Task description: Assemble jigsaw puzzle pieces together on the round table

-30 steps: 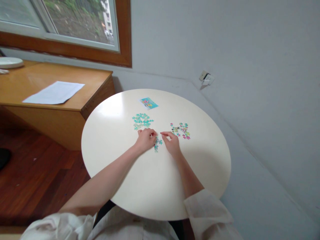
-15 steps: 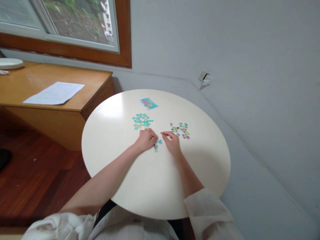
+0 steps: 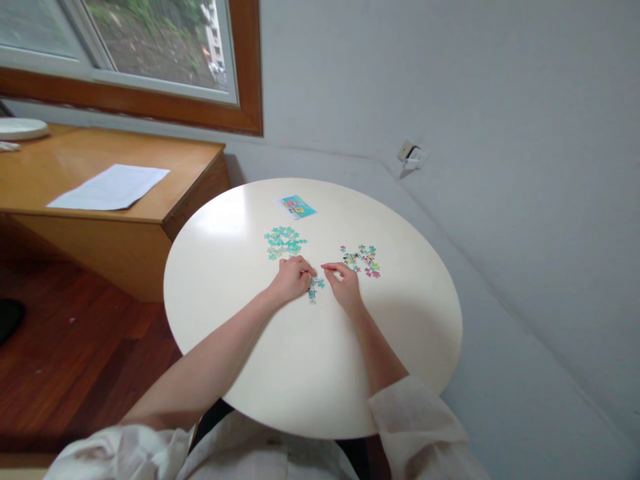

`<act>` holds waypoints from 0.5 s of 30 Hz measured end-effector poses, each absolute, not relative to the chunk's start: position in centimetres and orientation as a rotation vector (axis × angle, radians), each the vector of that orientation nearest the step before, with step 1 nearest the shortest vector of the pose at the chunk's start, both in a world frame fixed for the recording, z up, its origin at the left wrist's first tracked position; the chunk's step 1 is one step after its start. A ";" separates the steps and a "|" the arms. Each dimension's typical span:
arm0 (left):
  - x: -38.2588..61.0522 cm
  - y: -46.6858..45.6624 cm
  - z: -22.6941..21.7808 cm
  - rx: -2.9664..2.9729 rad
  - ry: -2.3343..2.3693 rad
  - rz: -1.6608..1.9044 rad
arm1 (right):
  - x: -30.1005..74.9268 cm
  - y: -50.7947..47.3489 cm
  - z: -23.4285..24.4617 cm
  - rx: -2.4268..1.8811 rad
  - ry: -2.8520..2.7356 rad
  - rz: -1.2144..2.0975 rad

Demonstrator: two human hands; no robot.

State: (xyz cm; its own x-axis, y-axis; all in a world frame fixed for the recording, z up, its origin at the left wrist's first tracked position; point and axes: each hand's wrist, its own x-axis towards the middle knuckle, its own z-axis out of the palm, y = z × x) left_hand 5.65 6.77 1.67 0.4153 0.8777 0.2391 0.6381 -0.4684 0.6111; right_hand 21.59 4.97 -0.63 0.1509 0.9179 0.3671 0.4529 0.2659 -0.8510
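Currently, your left hand (image 3: 291,280) was curled, fingertips pressed on the joined pieces (image 3: 314,289) at table (image 3: 300,373) centre; your right hand (image 3: 344,285) lay beside them, fingers loosely together. Uneven pressure could have buckled the joints and scattered pieces toward the right pile (image 3: 362,259).

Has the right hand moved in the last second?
No. The right hand sits in the same spot beside the multicoloured puzzle pile on the round table.

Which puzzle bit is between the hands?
On the round cream table, find the left hand and right hand. Between them lies a small joined teal puzzle cluster. Unlike the all-teal pile and pink-flecked pile, it's tiniest.
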 end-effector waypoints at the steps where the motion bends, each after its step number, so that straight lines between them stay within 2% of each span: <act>1: 5.7 6.7 1.7 2.246 1.293 0.759 | 21.6 5.0 -0.6 -1.347 -1.467 0.552; 15: 5.6 6.9 1.4 2.264 1.278 0.721 | 21.4 4.9 -0.6 -1.320 -1.446 0.544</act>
